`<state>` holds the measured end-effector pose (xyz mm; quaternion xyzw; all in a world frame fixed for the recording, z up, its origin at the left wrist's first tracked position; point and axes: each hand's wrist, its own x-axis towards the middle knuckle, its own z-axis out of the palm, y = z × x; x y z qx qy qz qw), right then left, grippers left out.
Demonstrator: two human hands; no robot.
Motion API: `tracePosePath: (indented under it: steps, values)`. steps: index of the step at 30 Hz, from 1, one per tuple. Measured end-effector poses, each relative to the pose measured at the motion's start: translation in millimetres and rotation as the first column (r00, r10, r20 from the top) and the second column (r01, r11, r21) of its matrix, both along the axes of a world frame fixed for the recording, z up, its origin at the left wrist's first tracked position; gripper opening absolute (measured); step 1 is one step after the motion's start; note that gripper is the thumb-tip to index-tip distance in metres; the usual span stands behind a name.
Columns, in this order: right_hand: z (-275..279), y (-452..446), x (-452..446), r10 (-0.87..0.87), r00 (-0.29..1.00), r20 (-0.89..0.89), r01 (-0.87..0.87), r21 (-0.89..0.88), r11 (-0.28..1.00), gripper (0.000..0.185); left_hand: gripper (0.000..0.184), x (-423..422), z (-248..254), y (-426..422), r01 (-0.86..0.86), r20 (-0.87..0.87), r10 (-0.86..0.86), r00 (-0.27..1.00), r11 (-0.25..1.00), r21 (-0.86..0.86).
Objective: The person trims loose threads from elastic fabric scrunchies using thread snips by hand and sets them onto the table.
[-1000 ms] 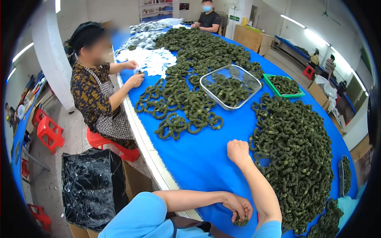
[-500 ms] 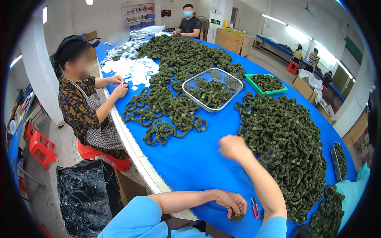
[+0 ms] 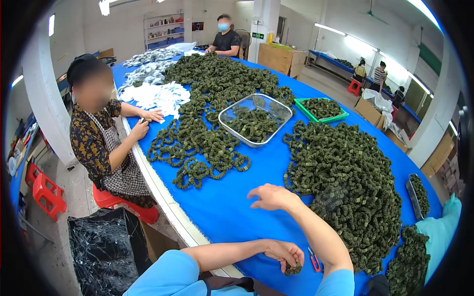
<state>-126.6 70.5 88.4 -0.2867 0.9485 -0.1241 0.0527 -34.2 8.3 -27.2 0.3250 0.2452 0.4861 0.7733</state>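
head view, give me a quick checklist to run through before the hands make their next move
1. Left hand holding green coil: ok, fingers curled over it.
2. Right hand empty: cannot tell, palm side hidden.
3. Red-handled snips within reach: seemingly ok, lying on blue cloth near the left hand.
4. Snips' blades closed: cannot tell, too small.
5. Right hand apart from wire basket: ok, bare cloth lies between.
6. Co-worker's hands clear of both: ok, well off to the left.

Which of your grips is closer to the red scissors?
Left. The left grip is just left of the red scissors; the right grip is farther forward, over the blue cloth.
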Motion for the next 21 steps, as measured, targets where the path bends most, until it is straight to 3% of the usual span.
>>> tracePosePath:
  steps: [2,3,4,5,7,8,9,10,12,16,20,21]
  values:
    - [54,-24,3,-0.118,0.903,0.414,0.176,-0.104,0.979,0.033,0.019,1,0,-2,-0.007,-0.002,0.007,1.0,1.0,-0.005]
    - [50,-20,-2,-0.113,0.904,0.411,0.171,-0.108,0.979,0.033,0.019,1,1,-2,-0.01,0.0,0.01,1.0,1.0,-0.005]
    - [43,-10,-11,-0.244,0.958,0.15,0.254,-0.054,0.966,0.032,0.02,1,2,-2,-0.012,0.001,0.012,1.0,1.0,-0.003]
    - [39,-1,-17,-0.348,0.929,-0.128,0.348,-0.025,0.937,0.032,0.02,0,3,-1,-0.013,0.001,0.013,1.0,1.0,0.0]
    - [25,6,-7,-0.382,0.804,-0.455,0.542,0.299,0.785,0.032,0.019,-3,3,-2,-0.012,-0.004,0.012,1.0,1.0,0.005]
    - [19,10,3,-0.381,0.805,-0.455,0.541,0.301,0.785,0.032,0.019,-3,3,-2,-0.009,-0.003,0.009,1.0,1.0,0.01]
    - [13,14,16,-0.315,0.92,-0.231,0.349,0.123,0.929,0.03,0.019,-2,2,-1,-0.004,0.002,0.004,1.0,1.0,0.014]
    - [11,14,29,-0.172,0.985,-0.023,0.169,-0.108,0.98,0.029,0.019,-1,1,-1,-0.001,0.007,0.001,1.0,1.0,0.019]
    - [14,1,53,-0.113,0.888,0.445,0.27,-0.308,0.912,0.025,0.019,1,-3,-1,-0.012,0.011,0.012,1.0,1.0,0.028]
    - [-53,15,68,-0.168,0.919,0.357,0.31,-0.393,0.866,0.021,0.019,-1,-9,-3,-0.035,-0.012,0.036,0.999,0.998,0.044]
    - [-81,26,73,-0.15,0.709,0.689,0.642,-0.543,0.541,0.021,0.022,-1,-17,0,0.056,-0.035,-0.055,0.998,0.998,0.018]
    - [-82,27,74,-0.149,0.71,0.688,0.643,-0.547,0.536,0.021,0.022,-1,-16,-1,0.059,-0.038,-0.059,0.998,0.998,0.013]
